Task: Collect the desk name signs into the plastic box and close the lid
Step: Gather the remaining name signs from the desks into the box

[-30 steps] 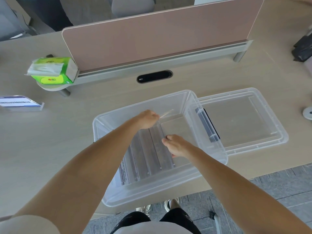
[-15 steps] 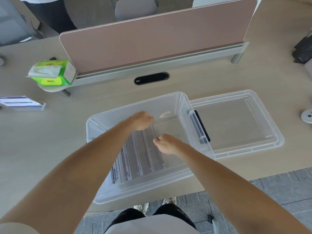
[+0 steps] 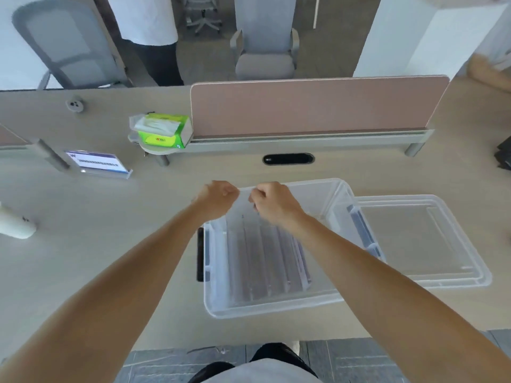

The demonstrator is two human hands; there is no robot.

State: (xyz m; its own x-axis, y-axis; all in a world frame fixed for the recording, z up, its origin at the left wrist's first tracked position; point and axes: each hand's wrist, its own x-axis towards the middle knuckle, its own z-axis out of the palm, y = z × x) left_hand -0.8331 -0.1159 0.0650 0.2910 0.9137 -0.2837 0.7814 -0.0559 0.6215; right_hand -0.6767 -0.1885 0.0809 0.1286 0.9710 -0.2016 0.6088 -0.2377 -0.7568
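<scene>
**Q:** What are your fingers doing?

**A:** Both sets are curled nearly into fists. My left hand (image 3: 218, 196) and right hand (image 3: 272, 201) sit close together over the far rim of the clear plastic box (image 3: 221, 308), at twelve o'clock from me. Whether they pinch the rim or something thin and transparent, I cannot tell.

**Q:** Where are the name signs?

**A:** Several clear ones (image 3: 265, 261) lie side by side on the box floor, under my right forearm. Another sign (image 3: 96, 163), blue and white, stands on the desk (image 3: 83, 258) at ten o'clock, well apart from the box.

**Q:** And the lid?

**A:** The lid (image 3: 423, 239) lies flat just beside the box, at two o'clock. A green tissue pack (image 3: 163, 131) sits at eleven o'clock.
</scene>
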